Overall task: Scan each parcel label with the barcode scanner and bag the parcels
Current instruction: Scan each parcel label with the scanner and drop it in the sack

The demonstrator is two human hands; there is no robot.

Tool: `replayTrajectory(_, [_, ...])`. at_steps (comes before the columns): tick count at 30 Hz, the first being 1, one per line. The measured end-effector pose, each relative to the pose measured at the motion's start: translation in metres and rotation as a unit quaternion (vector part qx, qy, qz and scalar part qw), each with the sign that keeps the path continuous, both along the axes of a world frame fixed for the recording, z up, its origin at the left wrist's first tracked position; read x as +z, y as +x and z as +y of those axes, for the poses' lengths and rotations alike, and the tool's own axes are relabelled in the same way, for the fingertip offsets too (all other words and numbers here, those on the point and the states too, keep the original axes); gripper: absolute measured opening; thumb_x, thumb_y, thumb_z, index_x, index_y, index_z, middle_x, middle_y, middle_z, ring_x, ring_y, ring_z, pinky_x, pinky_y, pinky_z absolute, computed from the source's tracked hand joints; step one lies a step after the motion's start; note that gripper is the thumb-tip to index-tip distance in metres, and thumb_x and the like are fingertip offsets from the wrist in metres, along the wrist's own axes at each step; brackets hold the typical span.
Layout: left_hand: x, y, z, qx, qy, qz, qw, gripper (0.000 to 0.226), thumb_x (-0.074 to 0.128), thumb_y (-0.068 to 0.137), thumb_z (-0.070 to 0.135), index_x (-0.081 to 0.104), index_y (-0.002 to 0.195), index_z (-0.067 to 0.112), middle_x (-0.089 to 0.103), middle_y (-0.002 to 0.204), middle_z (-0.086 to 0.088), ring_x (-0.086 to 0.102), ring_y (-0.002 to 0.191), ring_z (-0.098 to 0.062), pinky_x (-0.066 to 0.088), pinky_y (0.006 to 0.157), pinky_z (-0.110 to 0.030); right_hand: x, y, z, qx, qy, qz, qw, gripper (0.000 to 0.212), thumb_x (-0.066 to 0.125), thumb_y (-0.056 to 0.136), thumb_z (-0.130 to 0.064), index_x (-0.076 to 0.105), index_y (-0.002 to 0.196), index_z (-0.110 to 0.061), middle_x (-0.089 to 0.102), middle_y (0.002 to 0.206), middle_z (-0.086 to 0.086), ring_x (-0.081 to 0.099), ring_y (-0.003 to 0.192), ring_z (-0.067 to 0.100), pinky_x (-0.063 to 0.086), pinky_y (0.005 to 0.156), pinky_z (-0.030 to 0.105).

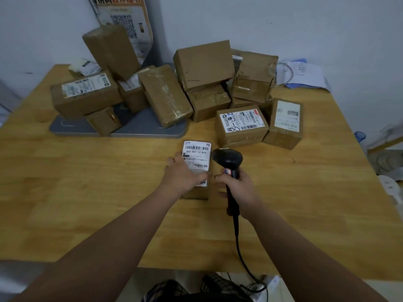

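Note:
A small cardboard parcel (pixel 198 149) with a white barcode label facing up lies on the wooden table (pixel 87 192) near its middle. My left hand (pixel 183 173) lies on the parcel's near half, fingers spread over its top and left edge, covering part of the label. My right hand (pixel 236 188) grips the handle of a black corded barcode scanner (pixel 227 159). The scanner head sits just right of the parcel, close to its upper label. Its cable (pixel 239 253) runs down off the table's front edge.
Several brown parcels (pixel 205 64) are piled at the back of the table, some on a grey flat scale (pixel 144 127). Two labelled boxes (pixel 241 125) stand right of centre. Papers (pixel 303 73) lie at the back right corner. A poster leans on the wall.

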State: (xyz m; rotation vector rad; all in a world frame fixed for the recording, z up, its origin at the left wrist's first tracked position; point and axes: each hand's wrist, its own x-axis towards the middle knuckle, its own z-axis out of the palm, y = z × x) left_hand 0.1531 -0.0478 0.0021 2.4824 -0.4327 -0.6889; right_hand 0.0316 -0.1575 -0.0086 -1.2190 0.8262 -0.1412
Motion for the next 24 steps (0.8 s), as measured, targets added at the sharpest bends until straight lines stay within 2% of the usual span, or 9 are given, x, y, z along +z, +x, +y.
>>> replayTrajectory(3, [0.001,0.0,0.0,0.05,-0.123,0.073,0.989,0.047,0.065,0.089,0.037,0.04,0.119,0.012,0.052,0.125,-0.011,0.057,0.101,-0.02,0.053,0.078,-0.03,0.002,0.002,-0.002,-0.019,0.02,-0.023,0.999,0.036,0.071,0.085,-0.01,0.057,0.116,-0.02,0.07,0.1,-0.002,0.07,0.087,0.01,0.055,0.071,0.028])
replayTrajectory(6, [0.0,-0.003,0.007,0.065,-0.194,0.157,0.966,0.02,0.059,0.093,0.029,0.046,0.099,0.016,0.061,0.113,-0.006,0.059,0.084,-0.009,0.044,0.055,-0.014,0.001,0.003,-0.005,-0.011,0.013,-0.028,0.999,0.045,0.074,0.081,-0.003,0.056,0.122,-0.014,0.072,0.106,0.002,0.071,0.093,0.015,0.058,0.079,0.036])
replayTrajectory(9, [-0.006,-0.002,0.014,0.095,-0.247,0.217,0.94,0.024,0.061,0.092,0.024,0.041,0.1,0.016,0.062,0.108,-0.002,0.058,0.08,-0.008,0.042,0.053,-0.014,0.0,0.001,-0.006,0.007,0.003,-0.032,0.999,0.042,0.071,0.083,0.001,0.055,0.119,-0.013,0.072,0.102,0.001,0.072,0.085,0.009,0.058,0.067,0.026])
replayTrajectory(13, [-0.002,0.014,0.025,0.089,-0.281,0.192,0.936,0.075,0.068,0.088,0.017,0.02,0.144,0.032,0.031,0.131,0.021,0.045,0.111,-0.006,0.045,0.093,-0.032,-0.006,-0.003,-0.004,0.027,-0.015,-0.04,0.999,0.039,0.068,0.085,0.0,0.056,0.119,-0.014,0.073,0.103,0.0,0.072,0.086,0.006,0.055,0.063,0.017])
replayTrajectory(14, [0.002,0.019,0.028,0.058,-0.269,0.187,0.943,0.084,0.069,0.087,0.015,0.015,0.148,0.036,0.03,0.131,0.021,0.043,0.113,-0.007,0.043,0.095,-0.032,-0.007,-0.004,-0.002,0.028,-0.023,-0.044,0.998,0.04,0.069,0.085,0.0,0.056,0.12,-0.014,0.073,0.105,0.001,0.072,0.09,0.008,0.056,0.067,0.019])
replayTrajectory(16, [0.007,0.025,0.031,0.011,-0.264,0.183,0.947,0.081,0.07,0.085,0.007,0.023,0.147,0.031,0.047,0.124,0.018,0.052,0.102,-0.002,0.048,0.08,-0.02,-0.008,-0.002,0.0,0.033,-0.044,-0.05,0.997,0.04,0.07,0.083,0.001,0.058,0.118,-0.015,0.074,0.103,-0.003,0.071,0.096,0.011,0.057,0.076,0.025])
replayTrajectory(18, [0.01,0.029,0.03,-0.003,-0.283,0.131,0.95,0.074,0.073,0.081,0.0,0.032,0.137,0.025,0.054,0.119,0.006,0.057,0.097,-0.001,0.052,0.069,-0.015,-0.005,0.004,0.002,0.035,-0.068,-0.064,0.995,0.037,0.067,0.082,0.007,0.061,0.11,-0.016,0.075,0.095,-0.009,0.071,0.092,0.007,0.055,0.073,0.019])
replayTrajectory(20, [0.009,0.033,0.026,-0.027,-0.271,0.045,0.961,0.072,0.077,0.077,0.0,0.037,0.13,0.028,0.049,0.127,-0.004,0.06,0.104,-0.009,0.056,0.081,-0.025,0.001,0.014,0.002,0.038,-0.078,-0.064,0.994,0.036,0.064,0.082,0.01,0.062,0.107,-0.016,0.075,0.089,-0.012,0.071,0.088,0.006,0.053,0.064,0.014])
replayTrajectory(24, [0.003,0.034,0.016,-0.062,-0.216,-0.085,0.971,0.076,0.084,0.071,0.015,0.042,0.134,0.023,0.045,0.123,0.005,0.052,0.116,-0.019,0.049,0.097,-0.044,0.008,0.027,-0.004,0.008,-0.097,-0.012,0.995,0.037,0.067,0.085,0.0,0.055,0.118,-0.01,0.067,0.097,-0.004,0.065,0.083,0.007,0.048,0.06,0.015])
